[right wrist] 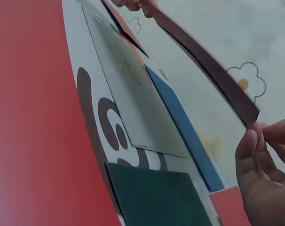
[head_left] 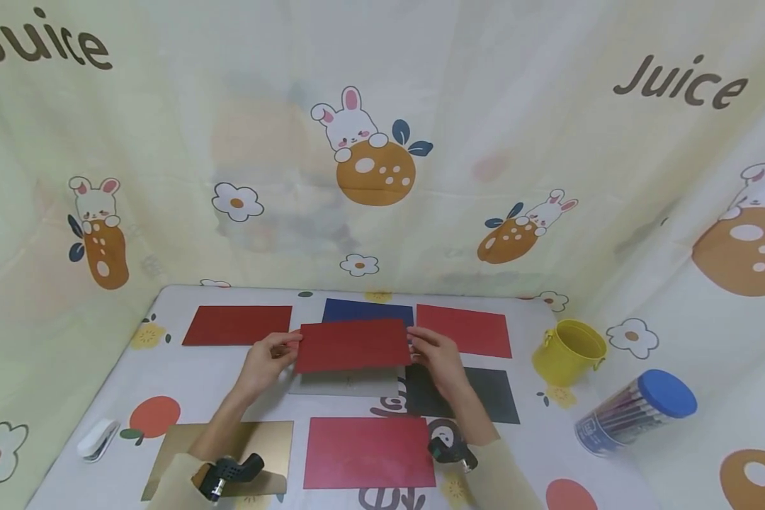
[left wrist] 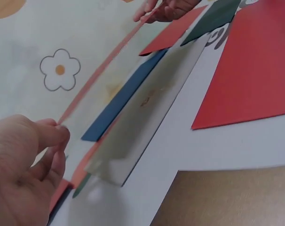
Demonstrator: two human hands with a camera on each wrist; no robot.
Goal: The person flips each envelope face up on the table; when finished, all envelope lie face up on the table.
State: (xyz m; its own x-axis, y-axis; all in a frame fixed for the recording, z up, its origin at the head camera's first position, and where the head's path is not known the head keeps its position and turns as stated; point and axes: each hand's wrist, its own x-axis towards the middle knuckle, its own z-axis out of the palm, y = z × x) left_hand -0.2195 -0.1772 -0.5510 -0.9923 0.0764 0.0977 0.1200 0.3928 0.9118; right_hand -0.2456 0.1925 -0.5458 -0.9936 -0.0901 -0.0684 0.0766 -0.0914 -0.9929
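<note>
Both hands hold a red rectangular card [head_left: 353, 346] above the table, tilted. My left hand [head_left: 264, 368] pinches its left short edge between thumb and fingers, also plain in the left wrist view. At the opposite edge my right hand [right wrist: 269, 165] pinches a corner. Beneath the raised card lies a pale grey card [left wrist: 142, 108] with a small mark on it. A blue card [right wrist: 180, 122] lies just behind that one. Under the right forearm is a dark green card [head_left: 494, 397], partly covered. Closer to me, a pinkish-red card [head_left: 370, 453] lies flat between the forearms.
Other cards lie around: a dark red one [head_left: 239, 326] back left, a red one [head_left: 468, 331] back right, a gold one [head_left: 268, 453] under the left forearm. A yellow bucket [head_left: 564, 354] and blue-lidded pen jar [head_left: 631, 414] stand right; a white stapler [head_left: 98, 440] lies left.
</note>
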